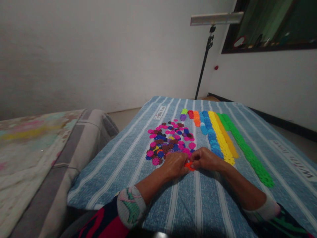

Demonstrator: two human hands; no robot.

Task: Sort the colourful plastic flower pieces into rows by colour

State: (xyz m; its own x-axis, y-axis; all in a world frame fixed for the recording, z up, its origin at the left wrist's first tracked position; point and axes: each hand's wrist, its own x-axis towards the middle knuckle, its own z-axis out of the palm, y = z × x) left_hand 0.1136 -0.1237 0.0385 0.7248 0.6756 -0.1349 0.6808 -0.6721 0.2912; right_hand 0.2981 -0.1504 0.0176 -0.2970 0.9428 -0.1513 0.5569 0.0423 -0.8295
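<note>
Both my hands meet in the middle of the table, fingers closed on orange plastic discs (190, 166) with notched edges. My left hand (176, 164) grips them from the left, and my right hand (206, 159) pinches them from the right. How many discs are between the fingers cannot be made out. Just beyond my left hand lies a loose pile of notched discs (170, 140), mostly pink, brown, purple and blue. Past my right hand are lined-up rows of discs: blue (212, 135), yellow (220, 140), darker yellow (228, 142) and green (250, 158).
Short groups of orange (196, 118), red (190, 114) and lime green discs (184, 111) lie at the far side. A blue striped cloth (119, 162) covers the table. To the left is a bed or sofa (32, 158) with a patterned cover. A lamp stand (204, 62) rises behind.
</note>
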